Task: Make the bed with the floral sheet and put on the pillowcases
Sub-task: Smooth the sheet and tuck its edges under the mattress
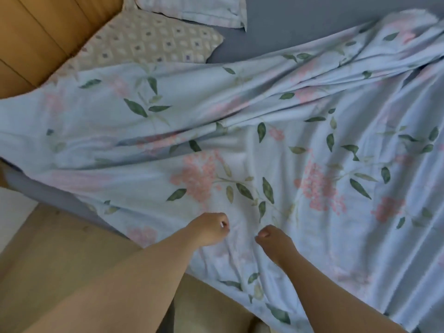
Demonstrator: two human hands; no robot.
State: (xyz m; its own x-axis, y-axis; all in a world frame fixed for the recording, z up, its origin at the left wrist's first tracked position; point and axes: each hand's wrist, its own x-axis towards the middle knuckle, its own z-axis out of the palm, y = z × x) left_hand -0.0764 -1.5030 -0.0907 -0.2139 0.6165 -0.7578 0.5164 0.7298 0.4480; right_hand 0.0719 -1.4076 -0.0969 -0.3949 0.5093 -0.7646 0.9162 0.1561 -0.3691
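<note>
A pale blue floral sheet [240,145] with pink blooms and green leaves lies rumpled in long folds across the grey mattress [300,27]. My left hand [209,228] pinches the sheet near the bed's near edge, fingers closed on the cloth. My right hand [272,242] grips the same fabric just to the right, a short gap between the two. A bare pillow [146,43] with a beige diamond pattern lies at the head of the bed, top left. A folded floral pillowcase [199,9] rests beyond it, partly over the pillow.
A wooden headboard [40,32] runs along the top left. The wooden bed frame side [55,251] lies below the mattress edge at lower left. A strip of pale floor [12,207] shows at the far left.
</note>
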